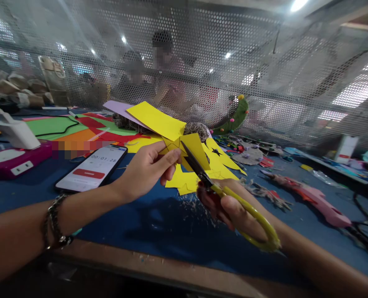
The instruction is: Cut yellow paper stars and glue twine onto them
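Observation:
My left hand [154, 165] pinches a piece of yellow paper [196, 149] between thumb and fingers, above the table. Lines that look like a star outline are drawn on it. In my right hand [230, 207] is a pair of scissors with yellow handles [252, 215]. Their dark blades point up and left, against the paper near my left fingertips; whether they are parted I cannot tell. Under the hands lie yellow paper offcuts [219, 169], one with a star-shaped hole. Behind stand a flat yellow sheet [156, 120] and a lilac sheet [120, 109], resting on grey yarn [198, 129].
A phone [92, 169] showing a timer lies left of my left hand. Further left is a purple power strip [19, 159] with a white charger [16, 130]. A pink glue gun [320, 203] with cables lies at right. A perforated metal screen [202, 62] closes the back; people sit beyond.

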Tool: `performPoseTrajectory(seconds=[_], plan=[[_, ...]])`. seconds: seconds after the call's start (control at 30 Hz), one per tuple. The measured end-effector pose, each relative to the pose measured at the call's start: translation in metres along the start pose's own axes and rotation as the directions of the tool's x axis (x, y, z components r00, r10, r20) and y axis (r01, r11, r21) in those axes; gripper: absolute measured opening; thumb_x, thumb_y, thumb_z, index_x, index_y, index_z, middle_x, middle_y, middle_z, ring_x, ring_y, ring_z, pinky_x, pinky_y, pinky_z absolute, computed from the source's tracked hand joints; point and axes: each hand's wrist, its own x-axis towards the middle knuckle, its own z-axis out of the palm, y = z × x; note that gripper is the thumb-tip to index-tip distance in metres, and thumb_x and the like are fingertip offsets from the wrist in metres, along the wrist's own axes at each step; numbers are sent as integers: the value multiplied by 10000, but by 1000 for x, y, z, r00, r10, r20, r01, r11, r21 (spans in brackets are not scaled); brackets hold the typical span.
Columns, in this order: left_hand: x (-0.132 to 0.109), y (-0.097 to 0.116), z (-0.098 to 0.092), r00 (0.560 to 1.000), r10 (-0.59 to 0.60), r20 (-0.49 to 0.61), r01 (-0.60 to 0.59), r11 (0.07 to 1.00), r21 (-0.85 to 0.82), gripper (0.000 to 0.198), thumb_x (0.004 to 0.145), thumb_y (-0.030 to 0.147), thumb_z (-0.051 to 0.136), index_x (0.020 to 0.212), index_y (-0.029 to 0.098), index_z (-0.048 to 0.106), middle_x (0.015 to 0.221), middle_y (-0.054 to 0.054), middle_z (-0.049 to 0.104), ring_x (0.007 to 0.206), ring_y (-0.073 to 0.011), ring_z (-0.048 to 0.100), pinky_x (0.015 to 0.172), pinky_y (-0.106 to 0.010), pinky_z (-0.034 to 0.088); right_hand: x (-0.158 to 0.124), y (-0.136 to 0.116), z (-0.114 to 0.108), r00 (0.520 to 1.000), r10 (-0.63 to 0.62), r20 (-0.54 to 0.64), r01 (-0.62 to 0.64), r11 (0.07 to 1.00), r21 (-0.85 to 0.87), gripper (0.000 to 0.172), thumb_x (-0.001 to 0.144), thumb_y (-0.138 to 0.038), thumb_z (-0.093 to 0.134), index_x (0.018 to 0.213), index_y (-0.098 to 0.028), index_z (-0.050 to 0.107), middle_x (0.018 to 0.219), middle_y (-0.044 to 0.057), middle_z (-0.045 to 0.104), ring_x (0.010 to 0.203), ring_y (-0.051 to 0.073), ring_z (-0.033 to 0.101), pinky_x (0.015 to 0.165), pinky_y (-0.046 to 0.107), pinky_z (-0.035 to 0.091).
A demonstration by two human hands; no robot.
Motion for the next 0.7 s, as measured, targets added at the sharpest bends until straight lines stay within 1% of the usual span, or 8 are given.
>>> performPoseTrajectory(seconds=[0.17, 0.3, 0.4, 0.57, 0.7], plan=[[0, 0, 0, 1000, -2, -5, 2, 1000, 6, 208, 835, 249, 437, 649, 156, 440, 434, 85, 450, 332, -10, 401, 329, -84, 329, -1, 0, 1, 1000, 12, -19, -13, 1000, -21, 548, 746, -691, 222, 570, -181, 319, 464, -39, 325, 428, 66, 274, 408, 221, 192], [0, 1, 1, 1000, -16, -7, 16, 1000, -8, 203, 834, 228, 439, 644, 158, 437, 427, 86, 443, 331, -11, 397, 328, -86, 327, -1, 0, 1, 1000, -10, -29, 8, 998, -61, 544, 762, -673, 217, 566, -177, 324, 471, -39, 327, 427, 62, 273, 404, 215, 199], [1, -2, 2, 1000, -20, -4, 20, 998, -58, 209, 837, 231, 439, 641, 160, 440, 439, 84, 453, 338, -9, 405, 336, -83, 331, 0, 0, 1, 999, -19, -45, 16, 997, -78, 542, 767, -665, 225, 557, -176, 326, 465, -43, 320, 424, 60, 277, 400, 211, 206], [1, -8, 4, 998, -48, -27, 43, 986, -164, 205, 837, 283, 446, 675, 162, 482, 506, 64, 504, 365, -14, 429, 362, -98, 360, -1, 0, 3, 997, 0, -72, -4, 999, -51, 539, 762, -669, 233, 564, -177, 328, 480, -41, 324, 426, 60, 273, 396, 209, 208], [1, -7, 4, 998, -41, -54, 35, 992, -120, 211, 833, 292, 453, 666, 165, 476, 516, 58, 500, 359, -19, 415, 361, -115, 357, -2, 0, 3, 996, 30, -79, -32, 999, -31, 531, 766, -665, 226, 570, -181, 324, 463, -46, 300, 415, 60, 256, 392, 212, 204]])
